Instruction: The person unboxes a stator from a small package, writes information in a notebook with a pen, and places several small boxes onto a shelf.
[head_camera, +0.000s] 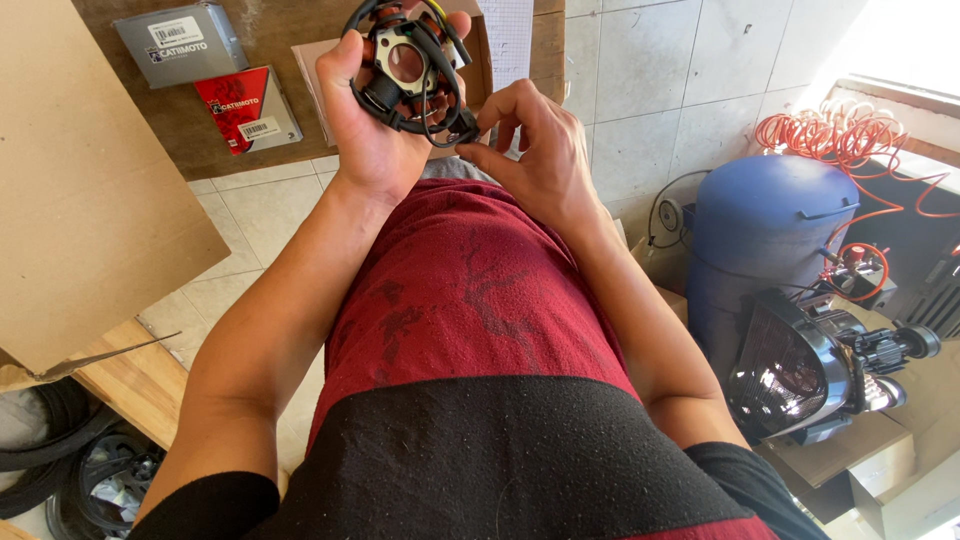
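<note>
Overhead, left hand gripping stator coil, right hand touching wires

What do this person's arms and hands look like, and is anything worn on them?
Both forearms are bare, and so are the left hand and right hand: no gloves, watch or rings show. Short black sleeves end near the elbows, part of a dark red and black shirt.

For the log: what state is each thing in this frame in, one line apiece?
Stator coil: held up, wires looped around it.
Left hand: closed around the stator.
Right hand: fingertips at the stator's black connector.
Grey box: closed, lying flat.
Red box: closed, lying flat.
Blue tank: upright.
Orange hose: coiled.
</note>
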